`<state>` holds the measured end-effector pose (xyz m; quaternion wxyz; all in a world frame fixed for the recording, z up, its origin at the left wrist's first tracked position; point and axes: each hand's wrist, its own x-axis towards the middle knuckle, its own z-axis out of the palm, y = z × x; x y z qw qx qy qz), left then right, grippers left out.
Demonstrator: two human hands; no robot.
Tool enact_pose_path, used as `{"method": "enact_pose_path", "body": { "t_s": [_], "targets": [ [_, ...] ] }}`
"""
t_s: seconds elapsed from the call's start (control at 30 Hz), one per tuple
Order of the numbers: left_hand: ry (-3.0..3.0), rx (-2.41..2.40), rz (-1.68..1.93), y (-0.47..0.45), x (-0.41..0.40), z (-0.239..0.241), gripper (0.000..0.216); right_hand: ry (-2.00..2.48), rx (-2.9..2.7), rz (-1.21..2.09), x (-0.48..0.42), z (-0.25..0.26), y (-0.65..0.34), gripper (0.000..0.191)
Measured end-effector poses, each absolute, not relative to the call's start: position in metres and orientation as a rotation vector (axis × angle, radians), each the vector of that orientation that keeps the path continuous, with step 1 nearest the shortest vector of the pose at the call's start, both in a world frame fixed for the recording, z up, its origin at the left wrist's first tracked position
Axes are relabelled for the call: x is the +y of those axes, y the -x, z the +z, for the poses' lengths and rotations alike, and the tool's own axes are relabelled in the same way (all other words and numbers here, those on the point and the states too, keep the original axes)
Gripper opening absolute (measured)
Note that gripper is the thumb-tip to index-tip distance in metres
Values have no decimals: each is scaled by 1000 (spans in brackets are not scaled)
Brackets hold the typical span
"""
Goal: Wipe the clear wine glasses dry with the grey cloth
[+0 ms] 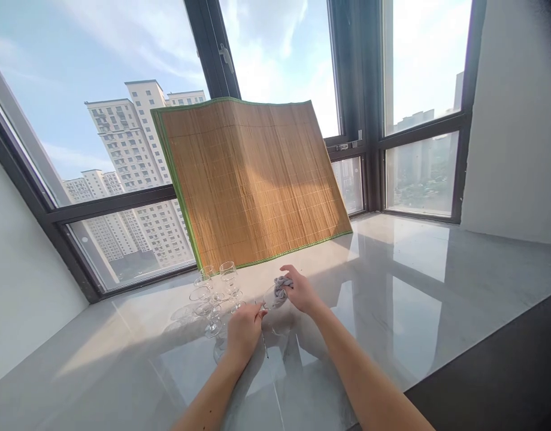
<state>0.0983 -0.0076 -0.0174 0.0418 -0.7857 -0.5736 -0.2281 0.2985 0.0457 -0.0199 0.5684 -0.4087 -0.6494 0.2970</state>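
Left hand (pixel 244 332), nearest the camera, is closed round the stem end of a wine glass (pixel 271 298). The glass is held on its side just above the marble counter (pixel 392 311), bowl pointing away to the right. Right hand (pixel 302 293) sits at the bowl's mouth, fingers pinching a grey cloth (pixel 282 284) pressed into it. The glass spans the gap between both hands. Just left, other glasses (pixel 212 290) stand upright in a cluster. Beyond, a bamboo mat (pixel 253 179) leans against the window (pixel 109 206); tower blocks (pixel 136 137) outside.
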Motion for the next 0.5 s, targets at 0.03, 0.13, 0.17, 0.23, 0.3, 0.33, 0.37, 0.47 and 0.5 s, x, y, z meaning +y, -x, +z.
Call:
{"method": "enact_pose_path", "body": {
  "t_s": [0.03, 0.13, 0.17, 0.23, 0.3, 0.33, 0.37, 0.47, 0.5],
  "targets": [
    [2403, -1777, -723, -97, -7, -18, 25, 924, -1551, 764, 43, -16, -299, 45],
    [2402, -1823, -776, -92, -7, -17, 25, 842, -1554, 1062, 32, -4, -301, 49],
    [2405, -1832, -789, -91, -8, -17, 25, 827, -1553, 1139, 29, -1, -302, 50],
    [2426, -1829, -812, -89, -8, -17, 26, 808, -1586, 1227, 25, 2, -304, 50],
    [2454, -1811, -825, -90, -9, -17, 26, 805, -1645, 1250, 24, 3, -305, 52],
    [2467, -1799, -831, -91, -9, -18, 26, 808, -1665, 1254, 24, 3, -305, 54],
    [2477, -1789, -840, -92, -10, -18, 26, 809, -1672, 1260, 24, 3, -305, 57],
    [2487, -1773, -891, -95, -11, -18, 25, 764, -1634, 1314, 23, 4, -306, 61],
    [2494, -1770, -910, -96, -11, -18, 25, 734, -1613, 1342, 23, 6, -307, 61]
  ]
}}
